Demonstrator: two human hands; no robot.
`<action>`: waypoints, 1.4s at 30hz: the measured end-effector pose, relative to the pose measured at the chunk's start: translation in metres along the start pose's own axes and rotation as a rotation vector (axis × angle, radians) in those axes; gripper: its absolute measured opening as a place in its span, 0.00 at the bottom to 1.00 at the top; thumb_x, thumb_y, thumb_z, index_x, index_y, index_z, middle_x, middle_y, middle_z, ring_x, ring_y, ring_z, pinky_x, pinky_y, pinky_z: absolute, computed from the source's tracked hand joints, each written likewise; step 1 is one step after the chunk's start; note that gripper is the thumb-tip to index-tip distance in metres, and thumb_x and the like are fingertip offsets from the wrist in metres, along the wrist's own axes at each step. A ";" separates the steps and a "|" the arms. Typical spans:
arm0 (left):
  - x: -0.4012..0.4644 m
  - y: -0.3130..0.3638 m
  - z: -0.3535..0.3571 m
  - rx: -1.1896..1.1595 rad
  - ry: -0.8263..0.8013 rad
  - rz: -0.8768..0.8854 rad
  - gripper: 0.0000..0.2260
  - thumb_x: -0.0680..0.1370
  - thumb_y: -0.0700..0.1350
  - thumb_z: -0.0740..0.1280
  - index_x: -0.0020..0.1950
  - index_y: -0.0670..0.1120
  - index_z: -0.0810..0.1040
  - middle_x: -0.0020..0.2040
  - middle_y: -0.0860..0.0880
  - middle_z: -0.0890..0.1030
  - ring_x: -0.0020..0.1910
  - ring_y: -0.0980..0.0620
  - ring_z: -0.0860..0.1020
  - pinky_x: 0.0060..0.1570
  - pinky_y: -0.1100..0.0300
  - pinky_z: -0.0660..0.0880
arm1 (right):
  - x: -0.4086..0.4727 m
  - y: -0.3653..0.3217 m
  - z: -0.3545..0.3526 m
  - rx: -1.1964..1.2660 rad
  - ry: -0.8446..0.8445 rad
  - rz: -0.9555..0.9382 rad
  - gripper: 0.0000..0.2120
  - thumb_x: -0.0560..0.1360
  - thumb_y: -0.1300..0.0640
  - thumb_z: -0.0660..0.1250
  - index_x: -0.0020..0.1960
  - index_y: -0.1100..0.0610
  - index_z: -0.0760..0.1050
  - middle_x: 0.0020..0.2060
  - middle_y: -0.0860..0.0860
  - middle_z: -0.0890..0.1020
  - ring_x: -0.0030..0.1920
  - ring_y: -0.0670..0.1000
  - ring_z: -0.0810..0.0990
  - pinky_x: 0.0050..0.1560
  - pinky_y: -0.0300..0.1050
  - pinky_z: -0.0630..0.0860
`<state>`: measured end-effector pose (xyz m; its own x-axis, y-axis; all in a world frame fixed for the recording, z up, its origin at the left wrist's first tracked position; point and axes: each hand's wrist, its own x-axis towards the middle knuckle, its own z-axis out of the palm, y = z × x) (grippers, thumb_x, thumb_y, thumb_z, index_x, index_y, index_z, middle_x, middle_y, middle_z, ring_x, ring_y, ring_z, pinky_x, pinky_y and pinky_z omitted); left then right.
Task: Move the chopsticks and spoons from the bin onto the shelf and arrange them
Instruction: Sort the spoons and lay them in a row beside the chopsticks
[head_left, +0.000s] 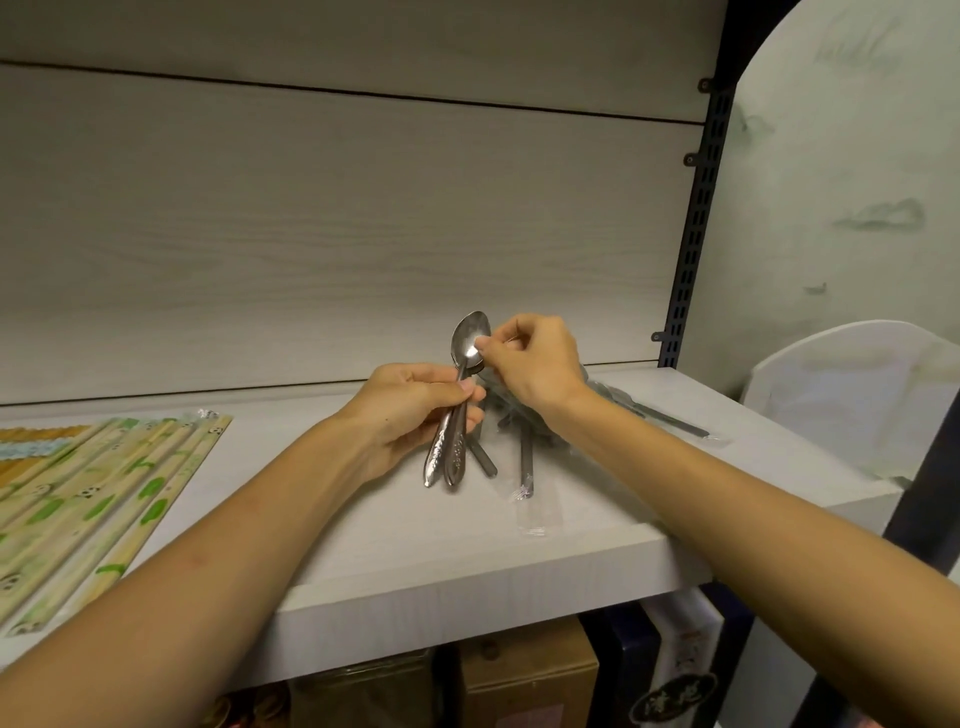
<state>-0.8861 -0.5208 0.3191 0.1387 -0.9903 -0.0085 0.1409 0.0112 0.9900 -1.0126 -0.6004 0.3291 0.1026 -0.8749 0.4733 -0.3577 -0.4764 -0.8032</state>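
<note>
My left hand (410, 410) grips a small stack of metal spoons (457, 415) by their patterned handles, bowls pointing up, above the white shelf (467, 561). My right hand (530, 358) pinches the bowl of the top spoon between thumb and fingertips. Behind and under my right hand lie more spoons in clear plastic wrap (527, 457), handles pointing toward me. Packs of bamboo chopsticks with green panda print (104, 499) lie in a row on the shelf at the left. The bin is not in view.
The shelf's wood-grain back panel (337, 234) rises behind. A black slotted upright (696, 223) bounds the shelf on the right. A white chair back (857, 395) stands to the right. Cardboard boxes (524, 675) sit below the shelf.
</note>
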 end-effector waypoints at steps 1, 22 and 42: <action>0.001 0.000 0.001 0.002 -0.011 -0.007 0.07 0.76 0.35 0.69 0.54 0.35 0.79 0.44 0.41 0.85 0.35 0.49 0.82 0.37 0.60 0.81 | 0.001 0.000 -0.001 0.013 -0.003 0.012 0.08 0.74 0.55 0.71 0.38 0.56 0.78 0.26 0.46 0.77 0.30 0.45 0.75 0.35 0.40 0.74; 0.011 -0.006 0.002 -0.209 -0.009 -0.102 0.07 0.79 0.33 0.62 0.54 0.32 0.76 0.39 0.40 0.80 0.33 0.51 0.81 0.38 0.60 0.82 | 0.011 0.017 0.013 0.107 -0.030 0.084 0.08 0.72 0.55 0.72 0.35 0.57 0.78 0.28 0.53 0.81 0.32 0.51 0.78 0.44 0.54 0.82; 0.001 -0.005 -0.003 0.167 0.073 0.018 0.10 0.75 0.37 0.70 0.56 0.40 0.79 0.49 0.38 0.84 0.40 0.47 0.82 0.39 0.60 0.81 | 0.001 0.009 0.000 0.196 -0.066 0.052 0.10 0.73 0.64 0.70 0.51 0.54 0.74 0.32 0.53 0.83 0.29 0.50 0.83 0.34 0.41 0.81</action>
<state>-0.8838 -0.5212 0.3142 0.2116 -0.9773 0.0051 -0.0262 -0.0005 0.9997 -1.0155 -0.6055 0.3219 0.1520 -0.8994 0.4098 -0.1772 -0.4327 -0.8840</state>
